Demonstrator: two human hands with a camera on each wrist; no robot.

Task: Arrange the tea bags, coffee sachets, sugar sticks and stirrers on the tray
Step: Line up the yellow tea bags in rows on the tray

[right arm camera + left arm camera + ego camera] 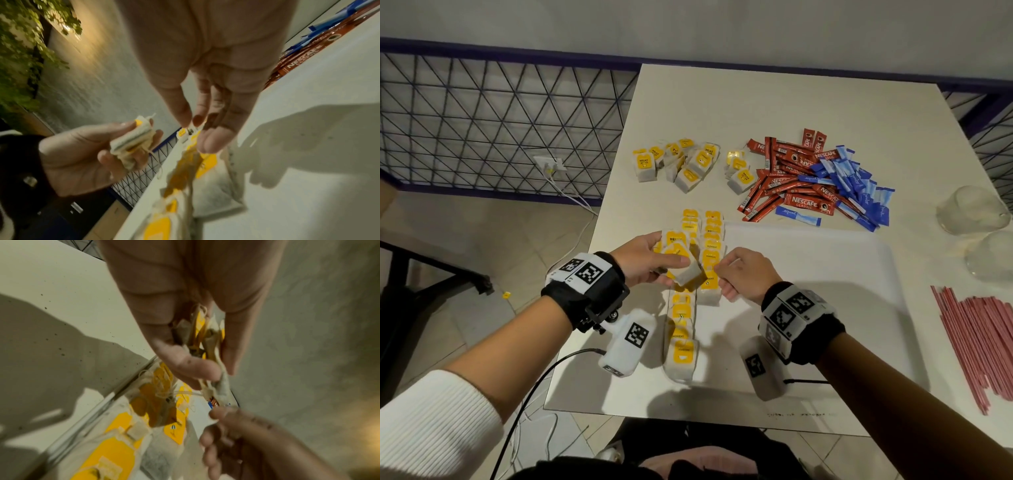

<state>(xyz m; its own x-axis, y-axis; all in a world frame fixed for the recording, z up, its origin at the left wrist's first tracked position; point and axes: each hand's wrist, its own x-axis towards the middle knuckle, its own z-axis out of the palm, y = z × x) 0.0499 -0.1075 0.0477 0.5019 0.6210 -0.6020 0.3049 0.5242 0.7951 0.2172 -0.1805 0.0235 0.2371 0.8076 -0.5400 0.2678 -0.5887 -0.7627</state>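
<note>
Left hand [643,259]: fingers curled round a small stack of tea bags [681,263], above two tea-bag rows [710,260] on the tray [825,308]. Right hand [743,274]: loosely curled; hold unclear.

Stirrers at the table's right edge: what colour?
Pink; the thin plastic stirrers show best in the head view.

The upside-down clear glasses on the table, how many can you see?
2. One glass stands upside down at the table's right edge, right of the blue sachets. The second glass sits just nearer, partly cut off by the frame, so more may lie out of view.
</note>
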